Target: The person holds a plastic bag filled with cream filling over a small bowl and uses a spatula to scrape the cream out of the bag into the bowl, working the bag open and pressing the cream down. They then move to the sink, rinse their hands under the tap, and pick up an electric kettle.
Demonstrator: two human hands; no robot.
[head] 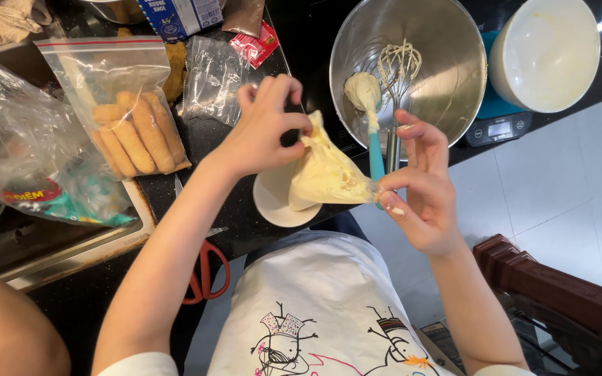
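A clear piping bag [325,174] filled with pale yellow cream lies stretched between my two hands, above a small white bowl [273,202] on the dark counter. My left hand [266,125] pinches the bag's twisted wide end. My right hand [419,188] pinches its narrow tip between thumb and forefinger, the other fingers spread. Just behind, a steel mixing bowl [447,69] holds a wire whisk [397,69] and a teal-handled spatula [371,118] coated with cream.
A zip bag of finger biscuits [130,132] and other plastic bags [29,153] lie at the left by a sink edge [71,254]. Red-handled scissors [207,271] rest near the counter edge. A white bowl [545,52] sits on a scale [499,129]. A dark wooden chair [559,299] stands at lower right.
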